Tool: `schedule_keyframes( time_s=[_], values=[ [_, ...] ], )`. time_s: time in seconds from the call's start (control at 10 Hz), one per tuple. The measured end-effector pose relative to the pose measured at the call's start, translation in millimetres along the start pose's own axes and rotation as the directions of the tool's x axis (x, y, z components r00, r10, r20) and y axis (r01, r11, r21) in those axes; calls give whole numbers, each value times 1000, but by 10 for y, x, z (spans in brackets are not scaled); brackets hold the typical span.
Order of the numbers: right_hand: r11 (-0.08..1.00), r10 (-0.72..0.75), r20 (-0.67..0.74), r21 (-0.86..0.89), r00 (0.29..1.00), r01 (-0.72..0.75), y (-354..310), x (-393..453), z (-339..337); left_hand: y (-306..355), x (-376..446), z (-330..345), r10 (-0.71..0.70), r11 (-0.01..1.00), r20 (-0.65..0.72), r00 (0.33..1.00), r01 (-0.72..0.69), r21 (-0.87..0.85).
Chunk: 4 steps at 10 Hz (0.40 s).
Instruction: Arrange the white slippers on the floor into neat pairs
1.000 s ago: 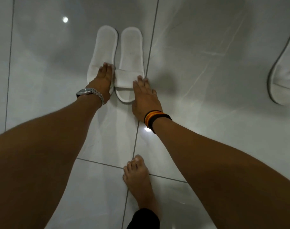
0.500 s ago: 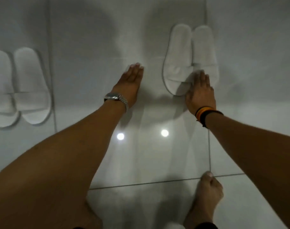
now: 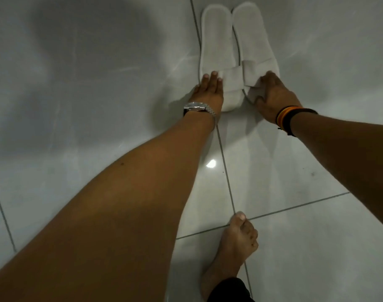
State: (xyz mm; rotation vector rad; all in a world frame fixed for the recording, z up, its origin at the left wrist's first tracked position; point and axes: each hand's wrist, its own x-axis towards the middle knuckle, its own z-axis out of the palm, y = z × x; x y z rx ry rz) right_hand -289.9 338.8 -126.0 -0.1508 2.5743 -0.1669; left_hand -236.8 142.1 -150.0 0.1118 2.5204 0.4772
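Observation:
Two white slippers lie side by side on the grey tile floor, toes pointing toward me: the left slipper (image 3: 216,40) and the right slipper (image 3: 252,38). Their straps sit almost level. My left hand (image 3: 208,90), with a silver watch on the wrist, lies flat with its fingertips against the left slipper's outer edge by the strap. My right hand (image 3: 273,97), with dark and orange wristbands, curls over the toe end of the right slipper, thumb on its inner side. The toe of the right slipper is hidden under that hand.
My bare foot (image 3: 236,243) stands on the floor below the pair, near a crossing of grout lines. Glossy floor tiles (image 3: 88,83) stretch to the left and right, with a bright light reflection between my arms.
My left hand has moved from the bare floor onto the left slipper's edge. My right hand now curls over the right slipper's toe. The view shifted, and the other pair at the left is out of sight.

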Motion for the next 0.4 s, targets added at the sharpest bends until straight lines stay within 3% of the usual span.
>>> schedule_keyframes(
  time_s=[0.2, 0.3, 0.4],
  values=[
    [1000, 10, -14, -10, 1000, -10, 140, -34, -70, 242, -5, 7, -6, 1000, -8, 1000, 6, -3],
    [997, 71, -31, 12, 997, -71, 43, -56, -90, 134, -107, -12, 25, 999, -93, 995, -28, -33],
    [983, 103, -171, 166, 980, -75, -198, -316, 87, -69, -389, -112, 3, 993, -308, 951, -39, -110]
  ],
)
